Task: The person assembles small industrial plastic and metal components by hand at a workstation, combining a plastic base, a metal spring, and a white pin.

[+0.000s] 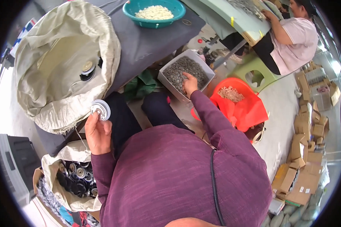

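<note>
My left hand (98, 132) is raised beside the rim of the big sack, its fingers closed on a round white and silver disc-shaped part (101, 109). Reaching over a white box (170, 84), my right hand (190, 84) is at the small dark grey pieces (191, 66) heaped inside. One of its fingers stretches out apart from the others, and I see nothing held there. Inside the wide-mouthed cream sack (60, 49) on my left lies a black part with a round light cap (88, 71).
A teal basin (154, 23) of whitish pieces stands on the dark-covered table (151, 45). Right of the box is a red tub (250, 109) with pinkish pieces. Lower left, a sack (55, 166) holds several black round-capped parts. A seated person (291, 38) works at another table; cartons (303, 166) line the right.
</note>
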Motion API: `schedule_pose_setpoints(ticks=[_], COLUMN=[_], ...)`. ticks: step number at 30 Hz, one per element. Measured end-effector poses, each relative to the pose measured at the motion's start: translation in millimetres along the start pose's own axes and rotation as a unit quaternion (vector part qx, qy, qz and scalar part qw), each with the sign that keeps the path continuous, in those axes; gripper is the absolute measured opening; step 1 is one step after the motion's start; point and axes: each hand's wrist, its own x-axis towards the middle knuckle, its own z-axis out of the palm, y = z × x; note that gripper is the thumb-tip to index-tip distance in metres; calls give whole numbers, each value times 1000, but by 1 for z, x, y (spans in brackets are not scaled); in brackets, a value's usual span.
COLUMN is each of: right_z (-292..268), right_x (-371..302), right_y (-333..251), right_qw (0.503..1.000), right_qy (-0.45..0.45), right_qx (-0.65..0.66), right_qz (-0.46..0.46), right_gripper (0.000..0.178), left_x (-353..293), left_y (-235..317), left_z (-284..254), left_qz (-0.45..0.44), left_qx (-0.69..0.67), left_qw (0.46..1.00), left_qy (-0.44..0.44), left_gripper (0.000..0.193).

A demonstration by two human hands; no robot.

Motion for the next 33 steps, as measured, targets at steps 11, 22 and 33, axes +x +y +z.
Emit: schedule_pose_setpoints(ticks=[11,22,33], right_z=[-7,91,82], right_x=[5,-168,-170], right_y=[-16,-148,-161], right_qw=[997,843,899], right_qy=[-69,-504,-365], right_qx=[5,153,3], right_qz=[40,-107,-244], right_gripper=[37,18,6], left_x=[4,10,7], left_y=[-22,-36,-21], left_z=[21,35,58], left_qz=[-85,-135,-44], left_qx=[-52,-63,306], left_qw=[993,974,949], left_qy=[-69,-173,-64], left_gripper=[19,35,15])
